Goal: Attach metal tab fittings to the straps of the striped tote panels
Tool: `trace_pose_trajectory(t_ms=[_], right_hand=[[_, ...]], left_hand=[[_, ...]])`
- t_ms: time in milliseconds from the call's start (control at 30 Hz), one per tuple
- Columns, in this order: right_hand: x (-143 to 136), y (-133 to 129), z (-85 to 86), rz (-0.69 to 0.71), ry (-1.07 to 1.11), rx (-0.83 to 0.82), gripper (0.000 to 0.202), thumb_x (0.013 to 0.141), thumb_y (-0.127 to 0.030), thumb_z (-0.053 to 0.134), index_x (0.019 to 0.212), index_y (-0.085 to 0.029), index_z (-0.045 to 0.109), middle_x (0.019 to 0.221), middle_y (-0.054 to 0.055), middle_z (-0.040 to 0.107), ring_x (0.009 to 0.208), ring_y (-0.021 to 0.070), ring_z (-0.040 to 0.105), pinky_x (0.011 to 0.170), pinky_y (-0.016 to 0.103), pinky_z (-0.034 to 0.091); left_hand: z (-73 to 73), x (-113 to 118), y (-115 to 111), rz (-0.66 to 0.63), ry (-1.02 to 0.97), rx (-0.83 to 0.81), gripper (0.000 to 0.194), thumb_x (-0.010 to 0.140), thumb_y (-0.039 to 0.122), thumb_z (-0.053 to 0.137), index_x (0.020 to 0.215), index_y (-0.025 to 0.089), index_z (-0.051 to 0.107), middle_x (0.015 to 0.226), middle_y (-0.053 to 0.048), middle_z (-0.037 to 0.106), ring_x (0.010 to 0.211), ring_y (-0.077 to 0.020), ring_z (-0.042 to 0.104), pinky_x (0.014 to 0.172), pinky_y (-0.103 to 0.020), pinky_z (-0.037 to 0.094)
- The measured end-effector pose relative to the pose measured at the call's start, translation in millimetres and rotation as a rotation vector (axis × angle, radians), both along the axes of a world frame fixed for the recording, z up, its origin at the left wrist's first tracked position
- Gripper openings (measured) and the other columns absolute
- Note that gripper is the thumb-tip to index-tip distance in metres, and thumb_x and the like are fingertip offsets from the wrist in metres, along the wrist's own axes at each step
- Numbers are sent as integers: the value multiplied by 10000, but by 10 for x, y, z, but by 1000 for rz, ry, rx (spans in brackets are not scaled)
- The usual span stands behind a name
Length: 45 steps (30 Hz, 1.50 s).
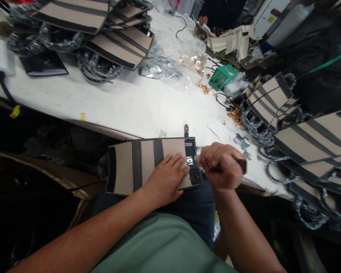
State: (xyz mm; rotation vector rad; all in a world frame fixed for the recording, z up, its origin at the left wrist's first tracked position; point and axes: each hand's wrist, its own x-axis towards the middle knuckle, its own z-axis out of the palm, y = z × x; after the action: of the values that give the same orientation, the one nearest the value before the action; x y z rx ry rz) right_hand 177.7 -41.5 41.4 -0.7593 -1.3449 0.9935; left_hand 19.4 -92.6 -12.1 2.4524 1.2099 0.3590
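Observation:
A beige bag panel with black bands point(147, 157) lies across my lap against the table edge. My left hand point(169, 176) is spread flat on it, pressing its right half. On the panel's black end strip sits a small square metal plate point(190, 160), with a slotted metal piece point(188, 144) above it. My right hand point(223, 165) is closed round a hand tool with a brown end point(242, 166); its exact kind is hidden by the fist. A pale tip sticks out of the fist toward the metal plate. A black tab with a metal clasp point(186, 130) juts beyond the panel's far edge.
Similar panels with plastic-wrapped handles are stacked at the back left point(122, 45) and right point(315, 140). A green box with a red light point(223, 77), gold-coloured fittings point(235, 115) and plastic bags point(170, 60) lie on the white table point(116, 102). Another person's hand point(203, 20) shows at the back.

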Motion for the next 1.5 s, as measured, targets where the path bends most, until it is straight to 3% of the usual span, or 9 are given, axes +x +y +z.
trace_pose_trajectory(t_ms=[167,500,667,833,967,1133,1300,1400,1500], right_hand=[[24,-3,-255,-72,-143,-84,382,932,-377,593,591,-228,503,521,-22,479,463,136,429,481,301,339],[205,-31,-335,-236,-241,-83,379,943,-397,547,607,-226,498,547,-28,496,499,136,429,527,298,347],[493,385,-171,-497,-610,-123,381,895,-435,596,592,-220,508,527,-45,454,522,130,421,557,284,347],[782,883,-179,-429,-1105,-260,299,803,-515,720,866,-222,718,855,39,708,795,209,624,736,320,457],[990,814,-166,-470,-880,-242,437,847,-504,696,1141,-183,722,1160,120,716,1002,243,667,920,375,492],[769,59,-99,-506,-524,-195,335,937,-487,609,987,-184,745,903,71,735,805,218,666,764,361,545],[108,-470,45,-189,-407,45,282,914,-369,688,1166,-244,710,1147,90,698,969,221,689,803,349,591],[-160,-477,295,-201,-356,205,446,897,-338,711,1334,-295,629,1300,110,629,1159,267,634,904,409,585],[-304,-432,610,-232,-218,283,578,909,-315,683,1461,-326,510,1353,115,588,1158,274,630,881,428,599]], left_hand=[[0,0,-7,4,13,4,699,761,407,758,1389,166,568,1563,-157,452,1513,-325,298,1272,-490,159],[22,-6,-33,11,-4,22,658,762,370,764,1360,153,593,1559,-164,466,1511,-328,315,1277,-505,186],[36,-39,-74,19,-69,91,617,755,322,761,1336,163,626,1506,-149,539,1467,-344,395,1248,-547,275],[163,-137,-107,71,-218,225,465,772,212,685,1237,210,693,1343,-91,682,1320,-296,570,1171,-523,429],[327,-217,-95,95,-334,319,406,780,142,651,1174,215,719,1224,-78,741,1206,-262,653,1064,-446,545],[645,-373,-68,177,-493,387,314,841,124,639,1121,219,747,1141,-69,767,1058,-216,719,975,-357,590],[1125,-614,-131,637,-759,196,253,810,354,749,1028,236,799,1047,-25,794,989,-259,742,968,-365,584],[1350,-742,-225,898,-1034,-25,447,710,499,818,1043,201,799,914,-30,801,929,-296,750,798,-328,627],[1463,-846,-329,966,-1173,-109,530,626,518,870,1035,190,798,824,-32,792,860,-294,752,699,-295,623]])
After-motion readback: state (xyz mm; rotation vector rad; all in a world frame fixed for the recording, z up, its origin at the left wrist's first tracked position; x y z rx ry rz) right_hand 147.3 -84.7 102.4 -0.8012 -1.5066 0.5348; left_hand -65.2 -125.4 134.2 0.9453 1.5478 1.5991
